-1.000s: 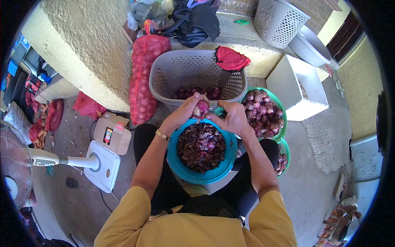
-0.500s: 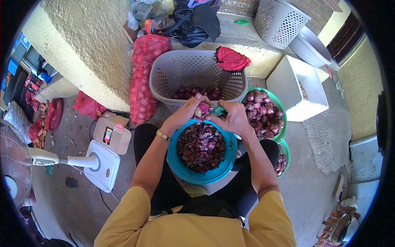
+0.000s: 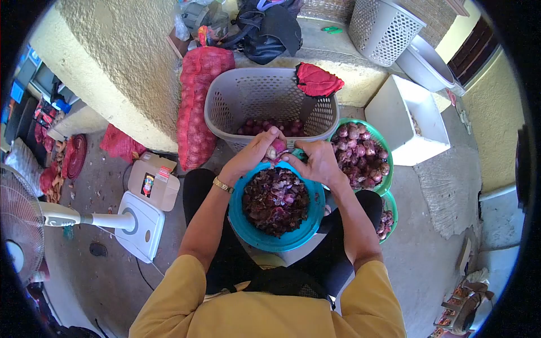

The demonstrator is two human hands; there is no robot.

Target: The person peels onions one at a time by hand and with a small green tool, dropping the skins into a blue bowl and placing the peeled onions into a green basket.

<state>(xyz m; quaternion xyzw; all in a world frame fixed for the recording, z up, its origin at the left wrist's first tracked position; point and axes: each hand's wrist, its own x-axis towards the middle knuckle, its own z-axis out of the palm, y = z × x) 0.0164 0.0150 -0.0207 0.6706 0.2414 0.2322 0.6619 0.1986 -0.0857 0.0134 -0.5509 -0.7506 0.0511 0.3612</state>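
My left hand point(image 3: 257, 149) is closed around a purple-and-white onion point(image 3: 275, 150) above the far rim of a blue basin point(image 3: 236, 211). Beside it, my right hand point(image 3: 316, 160) has its fingers curled round a small teal-handled tool point(image 3: 298, 152), its thumb near the onion; the tool's blade cannot be made out. Dark onion skins point(image 3: 276, 200) fill the basin between my knees. Just beyond my hands stands a grey perforated basket point(image 3: 265, 84) with purple onions at its bottom. Right of it, a green basket point(image 3: 387, 174) holds more onions.
A red net sack point(image 3: 197, 107) of onions leans left of the grey basket, and a red cloth point(image 3: 318, 80) hangs on its rim. A white box point(image 3: 406, 121) stands to the right. On the left are a fan point(image 3: 56, 214) and an open cardboard box point(image 3: 160, 188).
Both hands stay above the basin's far rim. The onion and the fingers of my right hand have shifted slightly.
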